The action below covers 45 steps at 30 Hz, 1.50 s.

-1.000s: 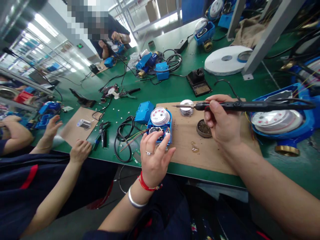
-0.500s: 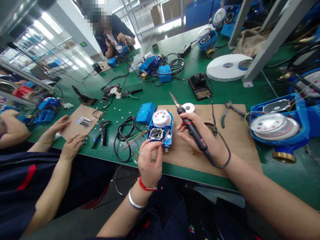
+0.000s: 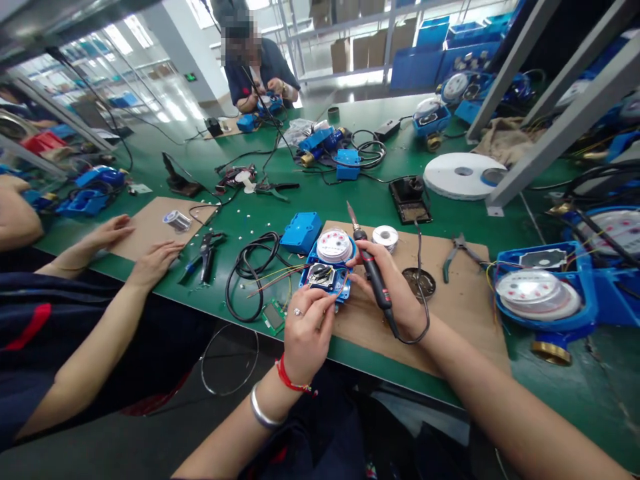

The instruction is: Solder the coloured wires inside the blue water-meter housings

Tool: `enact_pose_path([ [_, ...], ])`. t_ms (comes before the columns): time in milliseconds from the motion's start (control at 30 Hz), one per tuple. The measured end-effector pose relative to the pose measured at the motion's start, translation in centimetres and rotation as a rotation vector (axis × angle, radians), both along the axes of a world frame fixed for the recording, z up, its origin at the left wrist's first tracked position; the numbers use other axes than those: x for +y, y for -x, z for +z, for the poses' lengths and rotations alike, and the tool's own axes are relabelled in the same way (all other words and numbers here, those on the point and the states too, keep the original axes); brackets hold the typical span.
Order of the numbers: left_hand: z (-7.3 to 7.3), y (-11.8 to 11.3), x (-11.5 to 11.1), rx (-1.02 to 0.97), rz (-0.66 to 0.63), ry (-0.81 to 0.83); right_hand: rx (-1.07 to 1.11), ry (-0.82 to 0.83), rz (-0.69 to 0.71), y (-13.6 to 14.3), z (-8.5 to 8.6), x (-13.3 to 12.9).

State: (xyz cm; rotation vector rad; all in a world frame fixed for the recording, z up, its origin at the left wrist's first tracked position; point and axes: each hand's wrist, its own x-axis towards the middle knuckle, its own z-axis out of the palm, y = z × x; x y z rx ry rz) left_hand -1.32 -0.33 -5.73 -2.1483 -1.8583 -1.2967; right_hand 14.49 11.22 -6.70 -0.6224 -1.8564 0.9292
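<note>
My right hand (image 3: 387, 277) is wrapped round a soldering iron (image 3: 374, 273), whose tip points up and away from me. Its fingertips reach the right side of a blue water meter (image 3: 345, 291) with a round white dial and an opened wiring compartment. At the meter's near edge, my left hand (image 3: 311, 327) pinches thin reddish wires (image 3: 345, 283) coming from the compartment; the wire ends are hidden by the fingers. A small green circuit board (image 3: 273, 316) lies left of this hand. Coiled black cable (image 3: 245, 267) and a blue box cover (image 3: 301, 232) are beside the meter.
Cardboard (image 3: 465, 333) lies under the work, bearing a solder spool (image 3: 385, 237), a round tin (image 3: 419, 285) and pliers (image 3: 457, 257). The iron stand (image 3: 410, 200) is behind. Another meter (image 3: 545, 287) stands right. A co-worker's hands (image 3: 155, 263) rest at left.
My right hand has come left, bringing its fingertips to the meter, with the soldering iron still in it. My left hand keeps its pinch by the compartment. The view has shifted slightly.
</note>
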Motion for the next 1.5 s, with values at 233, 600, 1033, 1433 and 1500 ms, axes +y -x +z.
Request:
enact_pose_path([
  [233, 0.1, -0.1, 0.0, 0.061, -0.022, -0.005, 0.010, 0.082, -0.012, 1.1, 0.3, 0.2],
  [600, -0.9, -0.4, -0.2, 0.118, -0.128, -0.080, -0.217, -0.023, -0.168, 1.0, 1.4, 1.5],
  [1033, -0.1, 3.5, -2.0, -0.475, 0.255, 0.153, -0.104, -0.107, -0.165, -1.7, 1.9, -1.0],
  [1433, 2.6, 5.4, 3.6, -1.274, 0.031, 0.142, -0.004, -0.049, -0.262, -3.1, 2.1, -2.0],
  [1500, 3.2, 5.3, 4.5, -1.268, 0.019, 0.093, 0.005, -0.063, -0.274, -3.3, 1.9, -1.9],
])
